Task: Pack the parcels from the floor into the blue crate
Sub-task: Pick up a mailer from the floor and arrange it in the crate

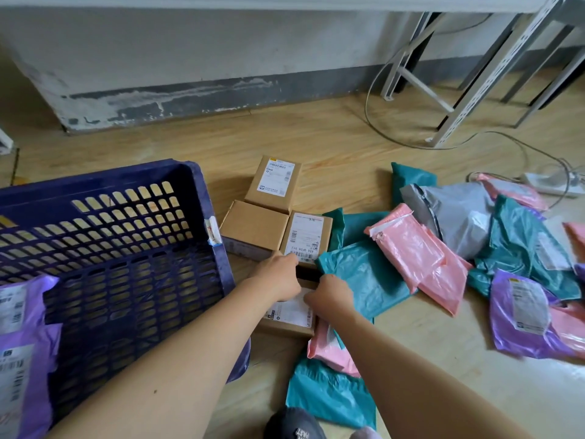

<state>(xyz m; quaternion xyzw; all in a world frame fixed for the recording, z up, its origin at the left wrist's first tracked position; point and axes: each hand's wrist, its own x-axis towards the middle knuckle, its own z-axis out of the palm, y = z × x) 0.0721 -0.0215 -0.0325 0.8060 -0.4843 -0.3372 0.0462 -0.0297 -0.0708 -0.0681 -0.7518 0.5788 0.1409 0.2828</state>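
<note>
The blue crate (202,198) stands on the floor at the left, with two purple mailer bags (22,312) inside its near left corner. Right of it lie several small cardboard boxes (253,226). My left hand (278,277) and my right hand (329,293) both grip the far edge of the nearest cardboard box (291,315), which has a white label on top. Teal, pink, grey and purple mailer bags (421,251) are scattered over the floor to the right.
A grey wall runs along the back. White metal table legs (474,90) stand at the back right, with a cable (380,122) looping on the floor and a power strip (550,185) at the far right. A dark shoe (294,426) shows at the bottom edge.
</note>
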